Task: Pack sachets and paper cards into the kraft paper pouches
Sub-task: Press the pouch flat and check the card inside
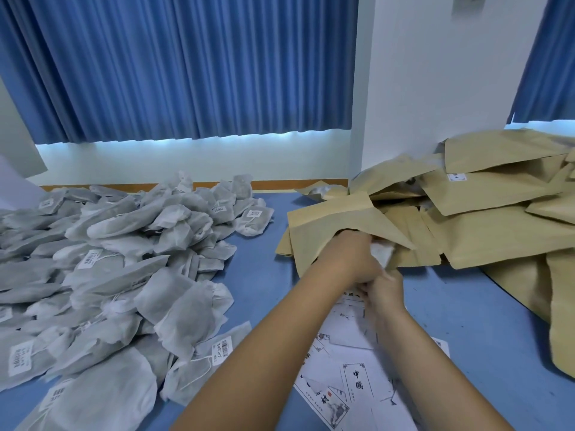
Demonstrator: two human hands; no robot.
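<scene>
A kraft paper pouch (329, 222) lies at the centre right of the blue table, its mouth toward me. My left hand (348, 259) grips the pouch's near edge, fingers curled at the opening. A white sachet (382, 253) sticks partly out of that mouth. My right hand (385, 293) sits just below the left, fingers curled at the pouch mouth beside the sachet; what it pinches is blurred. Paper cards (351, 381) with printed characters lie under my right forearm. A big heap of grey-white sachets (118, 275) covers the left of the table.
More kraft pouches (497, 213) are piled at the right, against a white pillar (435, 73). Blue curtains (186, 66) hang behind the table (258, 275). A strip of bare blue tabletop runs between the sachet heap and the pouches.
</scene>
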